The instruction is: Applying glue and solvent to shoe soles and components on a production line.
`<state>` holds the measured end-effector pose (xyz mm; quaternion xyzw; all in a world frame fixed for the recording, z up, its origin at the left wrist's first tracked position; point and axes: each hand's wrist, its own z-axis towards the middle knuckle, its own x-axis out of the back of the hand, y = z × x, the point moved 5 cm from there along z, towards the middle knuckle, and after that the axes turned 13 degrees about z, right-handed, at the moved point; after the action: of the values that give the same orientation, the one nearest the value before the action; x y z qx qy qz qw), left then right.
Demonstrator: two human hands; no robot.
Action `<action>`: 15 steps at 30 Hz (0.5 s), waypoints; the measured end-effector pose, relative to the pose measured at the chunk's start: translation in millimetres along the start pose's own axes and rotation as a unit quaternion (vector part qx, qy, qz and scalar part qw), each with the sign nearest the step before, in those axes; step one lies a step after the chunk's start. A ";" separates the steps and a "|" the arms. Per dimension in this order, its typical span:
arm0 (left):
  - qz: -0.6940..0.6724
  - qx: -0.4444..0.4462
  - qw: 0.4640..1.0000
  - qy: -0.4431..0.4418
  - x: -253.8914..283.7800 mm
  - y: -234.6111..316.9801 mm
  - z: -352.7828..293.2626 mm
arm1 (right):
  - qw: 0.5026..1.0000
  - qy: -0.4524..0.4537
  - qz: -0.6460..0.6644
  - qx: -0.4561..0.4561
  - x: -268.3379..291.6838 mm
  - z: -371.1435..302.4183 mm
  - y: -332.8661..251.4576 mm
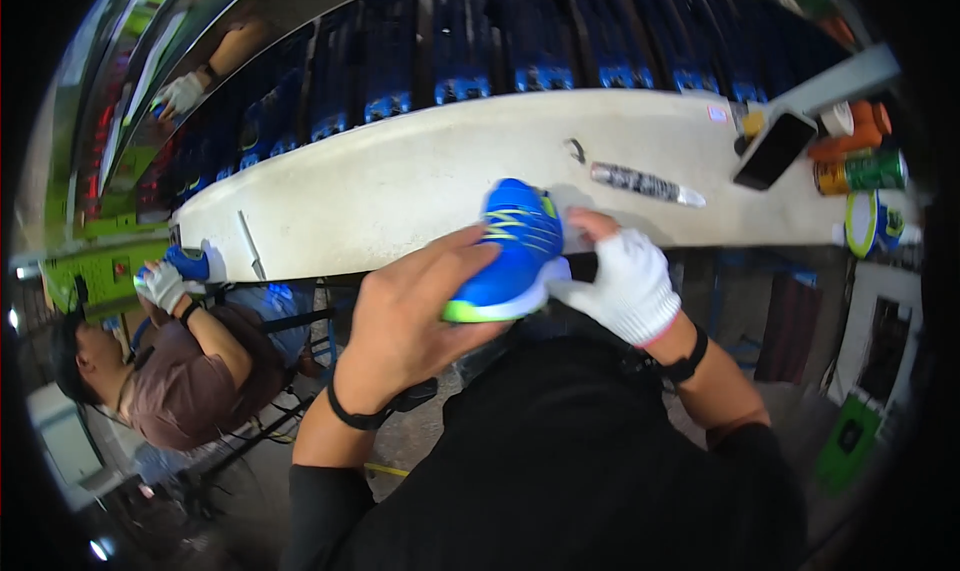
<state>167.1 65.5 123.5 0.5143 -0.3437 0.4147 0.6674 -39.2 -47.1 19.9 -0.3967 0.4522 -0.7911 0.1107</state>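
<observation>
A blue sneaker (527, 250) with yellow-green laces and a white and lime sole is held over the front edge of the white bench, toe pointing away from me. My bare left hand (408, 299) grips it from the left, fingers on the upper. Beside its right side is my right hand (628, 281), in a white knit glove with a bare fingertip showing. Those fingers are spread apart around the sneaker's right side; whether the thumb touches the sole I cannot tell.
On the white bench (400, 186) lie a marker-like tube (645, 183), a small dark curled piece (575, 151) and, leftward, a thin blade-like tool (250, 244). At right are a phone (775, 151) and cans (860, 173). Dark racks with blue shoes (540, 76) run behind. A co-worker (190, 391) sits left, handling a blue shoe (188, 264).
</observation>
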 end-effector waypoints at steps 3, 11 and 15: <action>-0.090 -0.030 0.991 0.096 -33.0 13.9 5.5 | 0.994 0.011 0.042 0.105 40.6 1.6 -36.7; -0.179 -0.056 0.965 0.183 -107.8 27.3 12.9 | 0.988 0.061 0.132 0.042 76.8 -6.8 -43.8; -0.221 0.001 0.962 0.160 -103.1 14.6 9.7 | 0.984 0.079 0.153 0.037 65.6 5.2 -43.5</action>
<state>110.2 37.4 40.4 0.5052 -0.1097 0.3339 0.7882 -70.8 -60.8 90.9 -0.2549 0.4850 -0.8100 0.2091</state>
